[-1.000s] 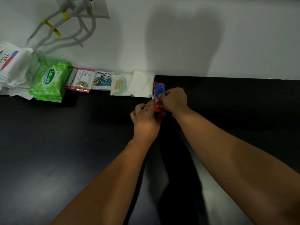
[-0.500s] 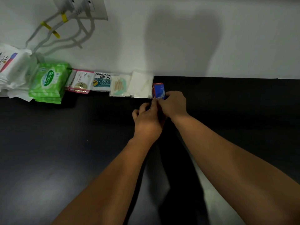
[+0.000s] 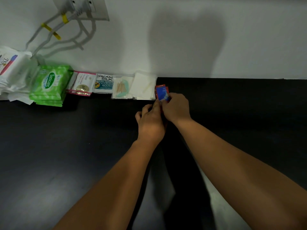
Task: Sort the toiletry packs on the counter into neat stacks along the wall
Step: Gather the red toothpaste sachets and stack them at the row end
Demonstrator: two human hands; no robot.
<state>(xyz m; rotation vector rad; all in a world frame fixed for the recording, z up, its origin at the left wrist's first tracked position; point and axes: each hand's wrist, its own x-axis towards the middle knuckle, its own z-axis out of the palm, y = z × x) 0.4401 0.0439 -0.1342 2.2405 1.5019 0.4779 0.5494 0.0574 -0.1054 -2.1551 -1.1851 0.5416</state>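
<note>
Dark desk (image 3: 66, 155), frame centre: sachets (image 3: 162, 93) are pinched by left hand (image 3: 150, 123) and right hand (image 3: 176, 108); long axis wallward, above both fingers.

Along the wall (image 3: 182, 39), on the counter (image 3: 66, 163), our row runs left to right: wipes (image 3: 11, 70), Sanicare packs (image 3: 49, 83), Dove sachets (image 3: 82, 84), Cream Silk sachets (image 3: 103, 83), picks (image 3: 122, 87), swabs (image 3: 144, 86), end sachets (image 3: 162, 92). Our left hand (image 3: 150, 122) and right hand (image 3: 176, 107) grip the end sachets' near edge. The outlet (image 3: 98, 9) sits above the row's left part.

Two hands (image 3: 176, 109), one red-blue sachet pile (image 3: 161, 92), six other pack piles (image 3: 49, 83), two plugs (image 3: 86, 4)
</note>
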